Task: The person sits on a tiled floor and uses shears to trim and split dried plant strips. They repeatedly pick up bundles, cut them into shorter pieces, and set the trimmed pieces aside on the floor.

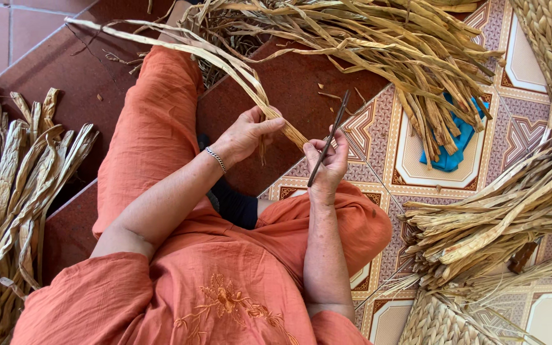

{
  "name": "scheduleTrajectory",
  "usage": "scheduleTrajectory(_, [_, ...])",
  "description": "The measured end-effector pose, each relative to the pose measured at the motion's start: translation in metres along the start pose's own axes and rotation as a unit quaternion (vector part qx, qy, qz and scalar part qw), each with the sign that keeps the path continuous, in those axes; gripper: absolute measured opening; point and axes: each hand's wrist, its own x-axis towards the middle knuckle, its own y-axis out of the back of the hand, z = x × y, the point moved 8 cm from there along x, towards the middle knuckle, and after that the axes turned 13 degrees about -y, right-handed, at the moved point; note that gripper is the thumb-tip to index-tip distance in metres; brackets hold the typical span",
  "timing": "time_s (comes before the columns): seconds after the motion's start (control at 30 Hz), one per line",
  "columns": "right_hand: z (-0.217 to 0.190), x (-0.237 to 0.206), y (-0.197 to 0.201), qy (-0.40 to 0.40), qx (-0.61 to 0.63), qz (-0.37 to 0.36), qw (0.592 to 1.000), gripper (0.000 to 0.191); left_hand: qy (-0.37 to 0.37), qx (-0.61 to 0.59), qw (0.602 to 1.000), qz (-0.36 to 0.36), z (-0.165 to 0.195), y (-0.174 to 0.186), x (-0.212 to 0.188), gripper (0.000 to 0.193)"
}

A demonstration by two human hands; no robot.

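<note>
Home weaving spot: tiled floor (416,150), dried-leaf bundles (7,191)

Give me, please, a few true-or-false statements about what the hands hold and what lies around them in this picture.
1. The left hand grips a bunch of dried leaf strips. True.
2. The right hand is empty. False: it holds a thin dark blade.
3. A blue cloth lies under the dried leaves on the tiled floor. True.
4. The left wrist is bare. False: it wears a silver bracelet.
</note>
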Motion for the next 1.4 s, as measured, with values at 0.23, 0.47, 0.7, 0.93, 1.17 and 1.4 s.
scheduleTrajectory(0.23, [0.005,-0.004,0.001,-0.049,0.004,-0.088,0.995,0.055,-0.039,-0.068,0.996,0.052,0.006,0.005,0.01,0.016])
scheduleTrajectory(0.47, [0.029,-0.021,-0.013,-0.083,-0.214,-0.165,0.959,0.081,-0.082,-0.05,0.992,0.084,0.028,0.022,0.019,0.021])
scheduleTrajectory(0.7, [0.034,-0.016,-0.015,-0.106,-0.298,-0.14,0.938,0.085,-0.076,-0.021,0.993,0.085,0.019,0.025,0.02,0.024])
scheduleTrajectory(0.93, [0.017,-0.022,-0.022,-0.045,-0.351,-0.133,0.926,0.086,-0.083,-0.033,0.992,0.09,0.014,0.023,0.02,0.025])
scheduleTrajectory(1.17, [0.014,-0.025,-0.021,-0.035,-0.357,-0.112,0.927,0.083,-0.067,-0.019,0.993,0.092,0.007,0.022,0.017,0.025])
scheduleTrajectory(1.4, [0.022,-0.025,-0.023,-0.016,-0.403,-0.083,0.911,0.08,-0.056,-0.01,0.994,0.096,0.003,0.023,0.018,0.023])
